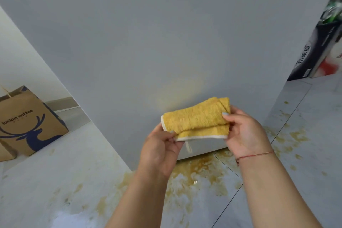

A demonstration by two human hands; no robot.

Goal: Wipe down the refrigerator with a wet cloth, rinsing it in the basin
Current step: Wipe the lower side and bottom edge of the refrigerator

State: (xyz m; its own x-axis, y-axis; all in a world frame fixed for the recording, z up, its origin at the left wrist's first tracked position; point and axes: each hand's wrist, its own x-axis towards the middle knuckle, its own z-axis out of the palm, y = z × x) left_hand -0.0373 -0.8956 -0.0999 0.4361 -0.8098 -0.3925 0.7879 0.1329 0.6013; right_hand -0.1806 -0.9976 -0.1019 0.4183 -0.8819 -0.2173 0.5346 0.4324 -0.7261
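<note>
A folded yellow cloth (196,118) with a white trim and a small hanging loop is held between both hands, low in front of the grey refrigerator (138,42). My left hand (161,150) pinches its lower left corner. My right hand (244,131) grips its right end, thumb on top. The fridge's flat grey side fills the upper view and carries a faint yellowish smear just above the cloth. No basin is in view.
Brownish-yellow spill stains cover the grey tiled floor (199,177) at the fridge's base and to the right. A brown paper coffee bag (27,122) stands on the floor at the left. A dark printed box (312,50) stands at the right edge.
</note>
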